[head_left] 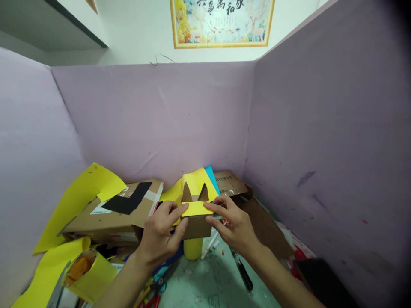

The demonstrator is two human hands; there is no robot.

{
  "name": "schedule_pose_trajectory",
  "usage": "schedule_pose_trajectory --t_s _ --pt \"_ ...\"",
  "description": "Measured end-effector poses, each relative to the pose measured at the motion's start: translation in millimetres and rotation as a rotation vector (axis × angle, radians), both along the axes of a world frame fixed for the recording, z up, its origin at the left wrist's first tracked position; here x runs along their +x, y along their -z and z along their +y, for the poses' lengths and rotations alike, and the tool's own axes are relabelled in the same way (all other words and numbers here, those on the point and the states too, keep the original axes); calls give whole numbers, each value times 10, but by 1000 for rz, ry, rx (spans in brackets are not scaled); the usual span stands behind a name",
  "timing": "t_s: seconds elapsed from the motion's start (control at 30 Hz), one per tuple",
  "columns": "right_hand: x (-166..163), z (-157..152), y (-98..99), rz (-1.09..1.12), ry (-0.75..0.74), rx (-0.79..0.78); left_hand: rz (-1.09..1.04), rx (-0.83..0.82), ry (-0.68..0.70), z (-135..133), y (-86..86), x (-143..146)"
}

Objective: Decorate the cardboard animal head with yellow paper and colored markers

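Both hands hold a small brown cardboard piece (196, 226) with two pointed ears (194, 194) on top. A strip of yellow paper (195, 208) lies across its upper front. My left hand (162, 233) grips the piece's left side, thumb and fingers pressed on the yellow strip's left end. My right hand (233, 224) pinches the strip's right end, fingers curled round the cardboard's right edge. The piece is held just above the table, in front of the purple back wall.
A flat cardboard box (118, 214) with a black patch lies left, yellow paper sheets (77, 201) around it. More cardboard (257, 214) sits right. Scissors (159, 286), a black-handled tool (244, 273), a white pen (210, 246) and a yellow cylinder (193, 249) lie below. Purple partitions (321, 128) enclose three sides.
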State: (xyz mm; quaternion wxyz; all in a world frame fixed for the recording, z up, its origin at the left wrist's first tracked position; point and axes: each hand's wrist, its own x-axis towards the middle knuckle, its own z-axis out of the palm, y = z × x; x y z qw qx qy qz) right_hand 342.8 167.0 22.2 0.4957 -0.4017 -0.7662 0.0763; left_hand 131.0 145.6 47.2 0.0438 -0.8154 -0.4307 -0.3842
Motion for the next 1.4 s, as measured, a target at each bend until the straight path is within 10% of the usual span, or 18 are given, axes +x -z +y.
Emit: schedule_pose_trajectory --t_s 0.37,0.7,0.83,1.0,1.17,1.4 --pt "41 18 -140 -103 -54 117 310 197 21 77 -191 -69" --pt "5 -201 -278 134 -146 171 58 269 89 -236 -272 -21" --pt "-12 -652 -303 437 -271 -295 -279 -131 72 -692 -234 132" --pt "-38 -1110 172 798 -339 -1051 -553 -812 28 -1024 201 283" --pt "-55 -1267 650 798 -220 -1144 -621 -1038 5 -1119 572 360" --pt "-191 -1300 749 779 -21 -1017 -757 -1078 -33 -1216 732 418"
